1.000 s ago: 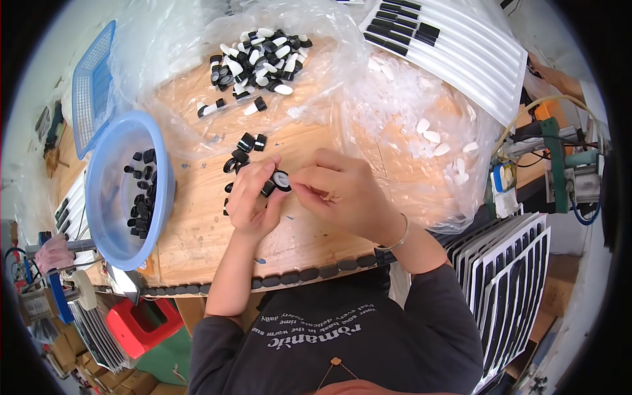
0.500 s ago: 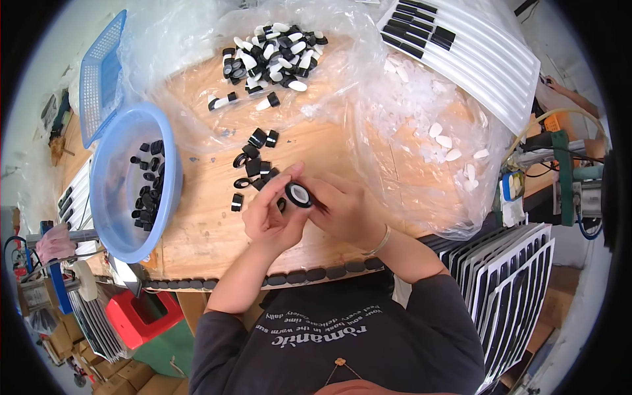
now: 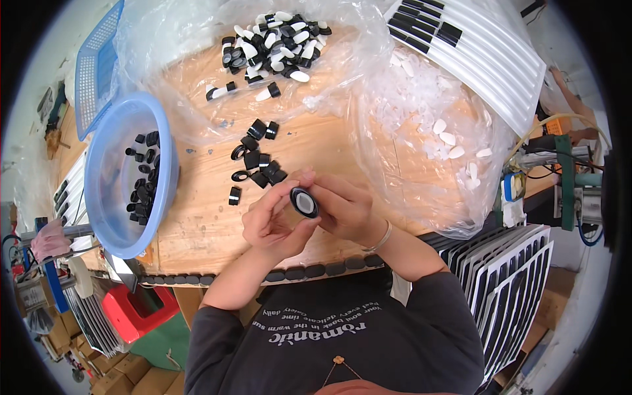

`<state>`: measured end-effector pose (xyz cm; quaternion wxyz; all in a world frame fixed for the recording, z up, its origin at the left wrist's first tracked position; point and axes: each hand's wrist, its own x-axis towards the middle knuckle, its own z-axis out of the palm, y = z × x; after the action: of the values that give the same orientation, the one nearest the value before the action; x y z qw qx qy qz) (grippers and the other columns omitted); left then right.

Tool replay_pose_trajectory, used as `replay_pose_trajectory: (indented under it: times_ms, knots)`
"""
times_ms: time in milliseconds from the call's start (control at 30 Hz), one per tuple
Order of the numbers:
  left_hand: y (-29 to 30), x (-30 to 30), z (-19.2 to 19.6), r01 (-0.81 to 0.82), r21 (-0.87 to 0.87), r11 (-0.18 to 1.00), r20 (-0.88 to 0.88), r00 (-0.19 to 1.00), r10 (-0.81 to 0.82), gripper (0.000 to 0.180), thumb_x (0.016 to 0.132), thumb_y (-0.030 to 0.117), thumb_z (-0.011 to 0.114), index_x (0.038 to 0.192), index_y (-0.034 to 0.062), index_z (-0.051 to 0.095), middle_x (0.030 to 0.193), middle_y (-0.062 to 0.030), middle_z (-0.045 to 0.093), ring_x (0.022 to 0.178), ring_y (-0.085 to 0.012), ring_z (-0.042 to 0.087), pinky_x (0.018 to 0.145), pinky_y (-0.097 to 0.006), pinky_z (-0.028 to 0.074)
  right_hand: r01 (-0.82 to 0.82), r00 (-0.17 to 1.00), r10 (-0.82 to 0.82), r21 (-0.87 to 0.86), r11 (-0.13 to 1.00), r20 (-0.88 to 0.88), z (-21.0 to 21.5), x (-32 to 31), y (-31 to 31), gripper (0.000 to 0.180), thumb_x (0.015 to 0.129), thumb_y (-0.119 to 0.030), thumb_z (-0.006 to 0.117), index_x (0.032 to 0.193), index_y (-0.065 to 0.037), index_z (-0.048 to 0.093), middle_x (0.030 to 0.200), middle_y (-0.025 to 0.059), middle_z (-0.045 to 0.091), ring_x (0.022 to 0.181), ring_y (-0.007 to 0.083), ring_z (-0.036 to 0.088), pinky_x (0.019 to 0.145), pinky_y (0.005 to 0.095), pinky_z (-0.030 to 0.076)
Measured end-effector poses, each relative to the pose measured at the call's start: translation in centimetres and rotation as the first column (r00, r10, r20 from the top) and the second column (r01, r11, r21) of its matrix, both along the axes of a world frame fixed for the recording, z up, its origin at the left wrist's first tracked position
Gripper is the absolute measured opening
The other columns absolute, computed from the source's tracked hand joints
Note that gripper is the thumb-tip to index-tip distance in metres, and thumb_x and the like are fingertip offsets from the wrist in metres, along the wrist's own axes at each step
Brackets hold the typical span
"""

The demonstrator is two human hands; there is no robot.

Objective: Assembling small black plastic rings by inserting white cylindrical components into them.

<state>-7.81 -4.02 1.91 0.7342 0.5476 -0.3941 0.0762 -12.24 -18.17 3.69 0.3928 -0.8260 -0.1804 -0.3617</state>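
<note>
Mid-frame, the left hand (image 3: 271, 220) pinches a black cap (image 3: 295, 196), its pale insert (image 3: 305, 203) apparently seated; the right hand (image 3: 345, 207), at its edge a second ago, now closes against its side. Loose black pieces (image 3: 251, 159) lie up-left.

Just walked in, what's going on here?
A person sits or stands at a wooden table, with a black oval piece with a pale centre in the fingers of the left hand; the right hand is close against its side. Just beyond lie loose black pieces, and farther back a black-and-white pile. A blue basin to the left holds more black pieces; white ovals lie to the right.
</note>
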Motion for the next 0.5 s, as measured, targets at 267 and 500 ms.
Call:
replay_pose_trajectory:
  times_ms: [267, 500]
  knots:
    - [-0.15, -0.22, 0.37, 0.074, -0.065, 0.995, -0.144, 0.986, -0.083, 0.05, 0.076, -0.005, 0.069, 0.12, -0.0128, 0.047, 0.115, -0.0251, 0.061, 0.112, -0.0309, 0.058, 0.098, -0.039, 0.043, -0.02, 0.997, 0.02, 0.004, 1.0, 0.08, 0.1, 0.61, 0.04, 0.026, 0.066, 0.004, 0.065, 0.092, 0.006, 0.061, 0.078, 0.0107, 0.057, 0.061, 0.024, 0.058, 0.053, 0.0322, 0.048]
    - [-0.07, -0.08, -0.33, 0.084, -0.082, 0.993, -0.232, 0.968, -0.101, 0.049, 0.078, -0.004, 0.069, 0.12, -0.0119, 0.046, 0.117, -0.0249, 0.059, 0.113, -0.0287, 0.057, 0.098, -0.038, 0.043, -0.012, 1.0, 0.012, -0.012, 1.0, -0.014, 0.73, 0.69, -0.34, 0.016, 0.071, 0.0, 0.067, 0.086, 0.0, 0.061, 0.076, 0.0082, 0.054, 0.06, 0.0232, 0.057, 0.053, 0.0322, 0.047]
